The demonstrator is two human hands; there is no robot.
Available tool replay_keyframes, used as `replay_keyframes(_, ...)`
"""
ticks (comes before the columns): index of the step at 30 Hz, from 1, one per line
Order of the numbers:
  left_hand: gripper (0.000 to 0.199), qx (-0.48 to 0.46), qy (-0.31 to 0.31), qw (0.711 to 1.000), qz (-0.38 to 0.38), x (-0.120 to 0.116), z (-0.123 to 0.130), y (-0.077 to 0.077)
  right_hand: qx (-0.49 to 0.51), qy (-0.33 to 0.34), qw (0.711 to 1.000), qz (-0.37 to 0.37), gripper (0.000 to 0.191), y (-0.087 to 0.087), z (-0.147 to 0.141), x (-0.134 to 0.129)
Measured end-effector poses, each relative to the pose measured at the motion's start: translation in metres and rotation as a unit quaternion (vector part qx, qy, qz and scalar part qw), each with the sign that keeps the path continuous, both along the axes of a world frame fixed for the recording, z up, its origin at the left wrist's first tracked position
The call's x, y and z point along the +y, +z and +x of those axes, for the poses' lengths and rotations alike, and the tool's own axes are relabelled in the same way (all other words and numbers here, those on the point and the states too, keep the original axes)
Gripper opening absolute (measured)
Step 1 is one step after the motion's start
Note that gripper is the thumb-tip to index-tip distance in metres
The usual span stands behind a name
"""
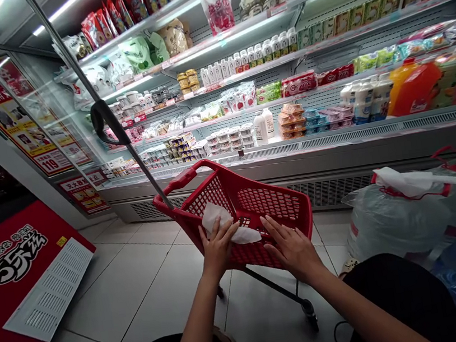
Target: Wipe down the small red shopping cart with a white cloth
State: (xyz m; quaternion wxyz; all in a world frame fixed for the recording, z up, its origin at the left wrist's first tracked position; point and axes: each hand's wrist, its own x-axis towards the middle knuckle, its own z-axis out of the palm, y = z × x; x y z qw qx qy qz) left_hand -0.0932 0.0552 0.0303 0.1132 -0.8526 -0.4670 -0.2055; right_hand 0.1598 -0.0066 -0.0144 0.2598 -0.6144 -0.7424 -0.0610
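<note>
A red plastic shopping cart (272,201) with perforated walls stands in front of me, its long metal pole slanting up to the left. My left hand (218,244) is at the near rim, its fingers over a crumpled white wipe (243,234) and pressing it against the cart. Part of the wipe spreads out past the fingertips on both sides. Further right, my right hand (292,246) rests on the cart's near side with fingers extended, holding nothing. What the undersides of both hands touch is hidden.
A refrigerated display case (219,169) full of dairy and drinks runs behind the cart. Large water bottles (400,220) stand at the right, with a white wipe (413,179) on one handle. On the left is a red freezer (26,278). Tiled floor (142,285) lies beneath.
</note>
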Motion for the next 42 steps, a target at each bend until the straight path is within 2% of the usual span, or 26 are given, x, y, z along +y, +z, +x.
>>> replay_keyframes(2, 0.056, -0.01, 0.003, 1.0, -0.027, 0.001, 0.003, 0.001, 0.001, 0.002, 1.0, -0.005, 0.067, 0.0, -0.001, 0.003)
replay_keyframes(4, 0.053, -0.015, 0.012, 0.999, -0.03, -0.004, 0.016, -0.003, 0.001, 0.0, 1.0, -0.004, 0.067, -0.001, -0.002, 0.006)
replay_keyframes(9, 0.055, 0.016, -0.029, 0.999, 0.024, -0.029, 0.074, -0.033, 0.001, 0.011, 1.0, 0.012, 0.071, -0.006, -0.001, 0.009)
replay_keyframes(11, 0.057, 0.03, -0.046, 0.998, 0.041, -0.034, 0.084, -0.04, 0.013, 0.023, 1.0, 0.013, 0.073, -0.008, 0.004, 0.008)
replay_keyframes(13, 0.058, 0.044, -0.06, 0.996, 0.053, -0.032, 0.077, -0.039, 0.025, 0.026, 0.999, 0.011, 0.076, -0.01, 0.013, 0.007)
replay_keyframes(15, 0.059, 0.048, -0.05, 0.996, 0.06, -0.023, 0.058, -0.031, 0.04, 0.018, 0.999, 0.006, 0.078, -0.01, 0.025, 0.006)
replay_keyframes(18, 0.06, 0.031, 0.011, 0.997, 0.068, -0.006, 0.024, -0.016, 0.064, 0.002, 0.998, -0.006, 0.076, -0.011, 0.041, 0.006)
replay_keyframes(21, 0.058, 0.014, 0.054, 0.996, 0.065, 0.001, 0.014, -0.011, 0.071, -0.007, 0.997, -0.008, 0.076, -0.014, 0.045, 0.007)
replay_keyframes(24, 0.058, -0.002, 0.054, 0.997, 0.054, -0.009, 0.038, -0.024, 0.076, -0.014, 0.997, 0.001, 0.077, -0.017, 0.038, 0.01)
replay_keyframes(28, 0.059, 0.001, -0.005, 0.999, 0.052, -0.033, 0.086, -0.05, 0.069, 0.007, 0.998, 0.004, 0.083, -0.019, 0.029, 0.011)
replay_keyframes(30, 0.06, 0.011, -0.033, 0.998, 0.06, -0.038, 0.094, -0.053, 0.058, 0.02, 0.998, -0.003, 0.084, -0.018, 0.029, 0.009)
replay_keyframes(32, 0.061, 0.029, -0.056, 0.996, 0.066, -0.032, 0.085, -0.048, 0.051, 0.03, 0.998, -0.011, 0.084, -0.017, 0.031, 0.006)
replay_keyframes(34, 0.062, 0.042, -0.051, 0.996, 0.068, -0.02, 0.064, -0.036, 0.052, 0.038, 0.998, -0.017, 0.083, -0.016, 0.032, 0.004)
replay_keyframes(38, 0.059, 0.011, 0.035, 0.997, 0.062, 0.007, 0.018, -0.011, 0.06, 0.039, 0.997, -0.03, 0.083, -0.014, 0.026, 0.002)
replay_keyframes(40, 0.057, 0.001, 0.059, 0.996, 0.06, 0.012, 0.011, -0.007, 0.056, 0.043, 0.997, -0.025, 0.082, -0.014, 0.019, 0.001)
replay_keyframes(42, 0.056, -0.005, 0.069, 0.996, 0.058, 0.008, 0.019, -0.012, 0.048, 0.047, 0.998, -0.009, 0.082, -0.016, 0.01, 0.0)
